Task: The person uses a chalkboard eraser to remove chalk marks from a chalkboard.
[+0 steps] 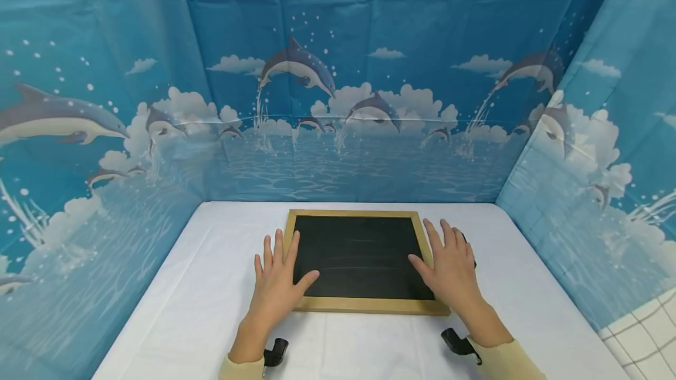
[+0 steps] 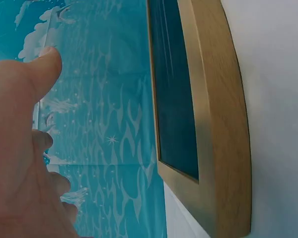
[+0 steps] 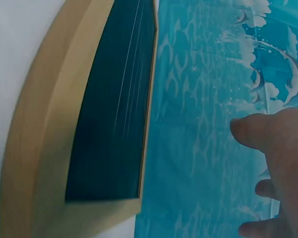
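Observation:
A small chalkboard (image 1: 364, 257) with a light wooden frame lies flat on the white tabletop, faint pale streaks across its black face. Over its left edge, my left hand (image 1: 279, 286) is spread with the fingers straight and the thumb pointing inward. My right hand (image 1: 449, 268) hovers over the right edge, fingers likewise spread. In the left wrist view, a gap shows between the left thumb (image 2: 44, 72) and the wooden frame (image 2: 223, 114). The right wrist view shows the right thumb (image 3: 253, 131) apart from the board too. Neither hand holds anything.
Behind the right fingers, a small black thing (image 1: 475, 263) is mostly hidden. Black wrist-worn devices (image 1: 276, 352) sit below both hands. A blue curtain (image 1: 359, 163) printed with dolphins encloses the table (image 1: 185, 286) at the back and sides. White grid-patterned cloth (image 1: 646, 333) shows at lower right.

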### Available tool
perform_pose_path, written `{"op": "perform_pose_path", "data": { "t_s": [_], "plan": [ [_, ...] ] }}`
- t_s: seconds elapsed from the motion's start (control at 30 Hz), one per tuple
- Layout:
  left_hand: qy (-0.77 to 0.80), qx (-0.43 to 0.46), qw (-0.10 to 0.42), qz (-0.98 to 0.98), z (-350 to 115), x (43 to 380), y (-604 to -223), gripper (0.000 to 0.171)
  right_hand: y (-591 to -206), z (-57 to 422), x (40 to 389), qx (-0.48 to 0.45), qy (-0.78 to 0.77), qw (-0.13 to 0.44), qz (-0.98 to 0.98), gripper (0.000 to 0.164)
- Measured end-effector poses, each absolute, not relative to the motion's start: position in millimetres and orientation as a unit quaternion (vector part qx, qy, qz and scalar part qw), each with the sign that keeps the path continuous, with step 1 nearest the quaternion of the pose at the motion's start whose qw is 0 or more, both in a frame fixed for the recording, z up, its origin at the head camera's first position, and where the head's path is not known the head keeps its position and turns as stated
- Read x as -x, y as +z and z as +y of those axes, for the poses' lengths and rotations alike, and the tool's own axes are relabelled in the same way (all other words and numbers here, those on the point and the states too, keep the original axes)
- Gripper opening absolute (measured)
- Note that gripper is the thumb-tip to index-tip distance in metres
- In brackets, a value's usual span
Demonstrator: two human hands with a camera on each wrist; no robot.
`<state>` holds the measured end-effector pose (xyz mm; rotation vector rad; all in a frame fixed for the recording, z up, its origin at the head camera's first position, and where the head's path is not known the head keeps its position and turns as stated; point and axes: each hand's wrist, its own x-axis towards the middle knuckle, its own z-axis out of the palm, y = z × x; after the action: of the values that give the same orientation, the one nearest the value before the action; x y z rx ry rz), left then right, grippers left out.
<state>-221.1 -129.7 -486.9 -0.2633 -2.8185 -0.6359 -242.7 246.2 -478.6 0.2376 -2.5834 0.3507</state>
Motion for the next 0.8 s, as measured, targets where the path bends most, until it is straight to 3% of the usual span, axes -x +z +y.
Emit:
{"op": "perform_pose_path", "data": {
  "t_s": [0.4,0.8],
  "plan": [
    [-0.204,0.128,0.105,-0.965,-157,236,-504,0.1,-487,303,261,-0.041,0.141,0.221,-0.964,0.083],
    [-0.186,0.14,-0.02,-0.972,-169,243,-529,0.111,-516,325,270,0.023,0.158,0.139,-0.977,0.089]
  ]
}}
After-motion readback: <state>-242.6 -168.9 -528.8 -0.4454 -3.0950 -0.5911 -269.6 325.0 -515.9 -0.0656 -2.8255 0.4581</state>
